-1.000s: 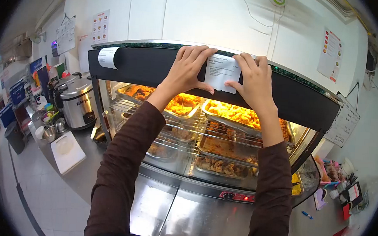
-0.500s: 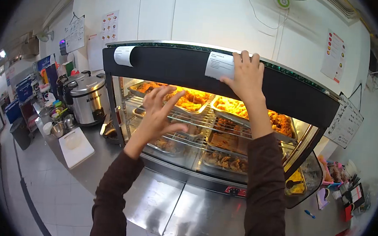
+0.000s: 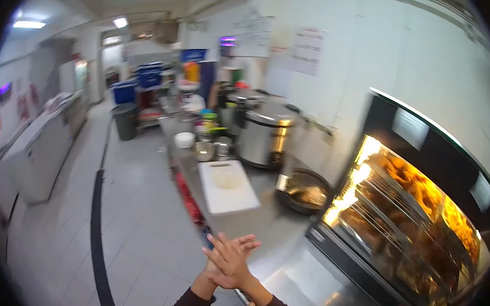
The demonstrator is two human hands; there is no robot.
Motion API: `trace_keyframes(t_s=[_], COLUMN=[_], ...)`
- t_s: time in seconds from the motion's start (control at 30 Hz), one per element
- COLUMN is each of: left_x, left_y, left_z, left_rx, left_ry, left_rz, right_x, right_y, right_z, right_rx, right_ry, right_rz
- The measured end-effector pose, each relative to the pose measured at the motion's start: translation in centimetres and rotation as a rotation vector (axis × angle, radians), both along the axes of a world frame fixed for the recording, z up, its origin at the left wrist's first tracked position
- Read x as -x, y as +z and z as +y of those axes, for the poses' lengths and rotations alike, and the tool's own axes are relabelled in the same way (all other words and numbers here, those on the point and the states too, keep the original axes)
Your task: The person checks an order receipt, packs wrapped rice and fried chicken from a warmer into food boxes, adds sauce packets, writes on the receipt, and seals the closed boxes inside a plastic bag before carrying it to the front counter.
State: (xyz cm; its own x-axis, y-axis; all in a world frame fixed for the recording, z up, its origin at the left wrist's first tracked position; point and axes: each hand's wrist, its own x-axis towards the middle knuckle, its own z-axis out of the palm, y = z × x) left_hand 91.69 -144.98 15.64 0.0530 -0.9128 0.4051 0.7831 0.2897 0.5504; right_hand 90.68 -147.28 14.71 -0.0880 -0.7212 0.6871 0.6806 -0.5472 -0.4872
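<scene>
Head view showed the right hand (image 3: 233,267) pressed crosswise against the left hand (image 3: 212,270) (right fingers spread, left ones outstretched, partly hidden) at the left edge of the counter (image 3: 277,240), where a white cutting board (image 3: 243,197) lay along that edge.

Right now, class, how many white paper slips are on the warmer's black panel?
2. One slip is toward the left end of the black panel; another slip is farther right and lower in the picture. Others may be out of view.

White cutting board (image 3: 235,200) on steel counter (image 3: 298,282)
</scene>
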Motion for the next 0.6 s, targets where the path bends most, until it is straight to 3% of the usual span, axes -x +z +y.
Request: trace_keyframes(t_s=[0.03,0.1,0.13,0.23,0.33,0.4,0.43,0.5,0.57,0.6], left_x=[-3.0,-4.9,-6.3,-10.2,-15.6,-22.2,-25.8,-29.5,-40.4,-44.5], left_y=[-1.2,2.0,2.2,0.2,-4.4,-8.5,-11.3,-16.8,-11.8,-11.3], left_z=[0.6,3.8,3.6,1.5,-2.3,-5.0,-7.3,-13.1,-10.1,-10.6], left_rx=[-0.087,-0.431,-0.380,-0.208,0.116,0.333,0.448,-0.152,-0.276,-0.308], left_ry=[0.040,0.215,0.260,0.786,1.128,1.065,1.035,1.497,1.015,1.133], left_rz=[0.008,0.094,0.067,-0.548,-1.176,-1.298,-1.354,-1.469,-2.134,-1.875], right_x=[-0.6,-1.0,-1.8,-7.0,-12.3,-17.1,-19.6,-25.2,-31.3,-34.8], right_y=[-0.4,-1.6,-2.6,-5.5,-4.8,-8.4,-6.9,-5.0,-4.6,-2.7], right_z=[-1.2,-4.0,-5.0,-6.8,-7.7,-9.5,-10.2,-13.0,-15.3,-15.8], right_rx=[0.162,0.485,0.656,-0.651,-0.840,-0.693,-0.758,-0.832,-0.882,-0.749], right_ry=[-0.028,-0.116,-0.168,0.371,1.023,1.229,1.236,1.242,1.258,1.229], right_rz=[0.223,0.658,0.874,0.628,0.428,0.440,0.434,0.407,0.343,0.442])
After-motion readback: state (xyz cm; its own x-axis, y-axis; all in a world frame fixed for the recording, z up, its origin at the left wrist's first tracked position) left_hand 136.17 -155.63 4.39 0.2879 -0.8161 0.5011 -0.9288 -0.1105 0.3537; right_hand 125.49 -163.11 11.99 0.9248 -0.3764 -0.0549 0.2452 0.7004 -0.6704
